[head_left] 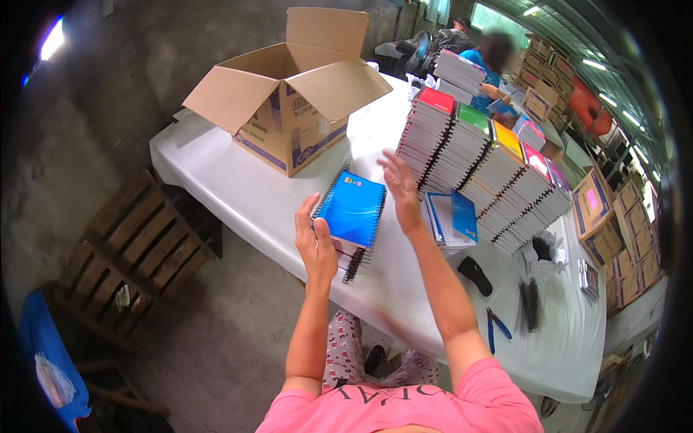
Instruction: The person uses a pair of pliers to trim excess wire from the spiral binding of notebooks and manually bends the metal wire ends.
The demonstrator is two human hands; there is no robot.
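In the head view, the blue-topped notebook stack (353,211) lies on the white table (216,193), long axis running roughly front to back. The left hand (316,247), nearer, flanks its left edge, fingers unclosed, contact unclear; the right hand (405,196) hovers apart to its right, fingers spread.

A workshop, apparently a small bindery, is indicated: tall stacks of spiral-bound notebooks (462,144), a bundle of black coils (530,309) and blue-handled pliers (492,333) are laid out on a white-covered worktop (216,173). Brown cartons (538,68) are piled behind, tube lights (594,65) are hung overhead, and a bare, worn floor (216,332) is seen.
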